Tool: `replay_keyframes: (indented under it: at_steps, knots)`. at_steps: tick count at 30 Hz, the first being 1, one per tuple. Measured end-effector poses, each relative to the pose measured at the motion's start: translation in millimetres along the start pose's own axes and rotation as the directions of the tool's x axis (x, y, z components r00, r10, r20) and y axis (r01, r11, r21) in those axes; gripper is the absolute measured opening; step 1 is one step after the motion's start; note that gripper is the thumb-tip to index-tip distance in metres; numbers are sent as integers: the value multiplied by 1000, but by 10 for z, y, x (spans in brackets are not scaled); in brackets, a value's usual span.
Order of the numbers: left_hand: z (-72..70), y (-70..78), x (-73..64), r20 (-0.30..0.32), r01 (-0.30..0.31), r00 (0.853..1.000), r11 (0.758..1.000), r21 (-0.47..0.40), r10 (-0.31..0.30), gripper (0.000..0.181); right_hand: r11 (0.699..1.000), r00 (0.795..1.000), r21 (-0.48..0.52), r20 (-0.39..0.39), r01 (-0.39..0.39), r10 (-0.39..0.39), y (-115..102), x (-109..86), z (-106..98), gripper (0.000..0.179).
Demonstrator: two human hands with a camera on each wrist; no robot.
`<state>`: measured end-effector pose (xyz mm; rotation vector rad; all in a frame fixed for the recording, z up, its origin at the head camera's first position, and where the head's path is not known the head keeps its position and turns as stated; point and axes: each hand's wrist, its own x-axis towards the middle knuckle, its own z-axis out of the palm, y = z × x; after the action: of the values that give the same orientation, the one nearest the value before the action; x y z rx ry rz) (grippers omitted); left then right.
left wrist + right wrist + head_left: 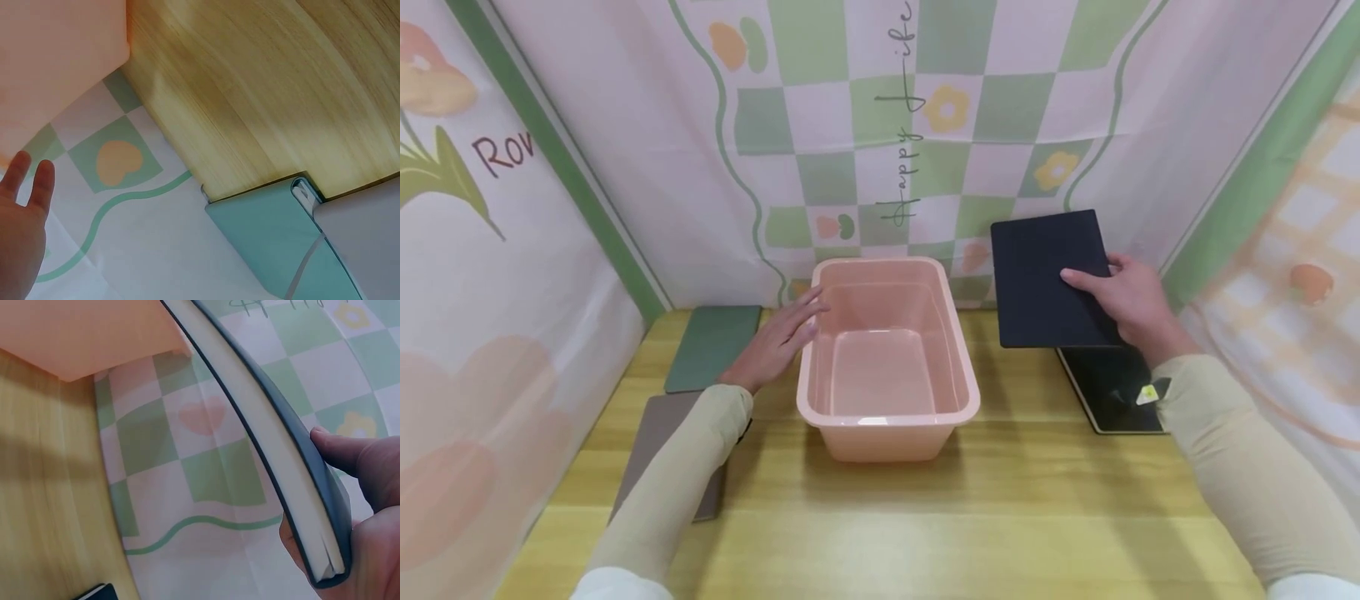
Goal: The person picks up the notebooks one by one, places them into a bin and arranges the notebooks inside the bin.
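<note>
My right hand [1131,304] grips a dark navy notebook [1048,279] by its right edge, thumb on the cover and fingers beneath. In the right wrist view the notebook [269,431] shows its white page edges, raised off the table. Under it in the head view, a black notebook [1108,387] lies on the table, partly covered by the raised one and the sleeve. A pink plastic basin [887,442] with nothing inside stands at the middle. My left hand [778,337] has its fingers extended at the basin's left rim and holds nothing.
On the left of the wooden table [880,533] lie a green notebook [711,346] and a brownish-grey notebook [651,433], the latter partly behind the left forearm. A patterned cloth [887,125] hangs close behind the basin, and printed cloth walls stand at both sides.
</note>
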<state>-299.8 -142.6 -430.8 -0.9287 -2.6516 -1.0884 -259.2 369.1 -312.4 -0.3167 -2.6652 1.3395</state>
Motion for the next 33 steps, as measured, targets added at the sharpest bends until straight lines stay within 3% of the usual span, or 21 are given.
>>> replay_keyframes:
  at_steps: [12, 22, 33]
  knots:
    - [-25, -7, 15, 37, 25, 999, 999, 20, -25, 43, 995, 999, 94, 50, -24, 19, -254, -5, 56, 103]
    - [-33, -2, 21, 24, 15, 1000, 1000, 3, -15, 45, 984, 997, 179, 74, -14, 1, -431, -18, 162, 95]
    - [-33, 19, 20, 24, 7, 1000, 1000, -21, -7, 44, 990, 996, 136, 85, -26, 14, -671, 0, 322, 97]
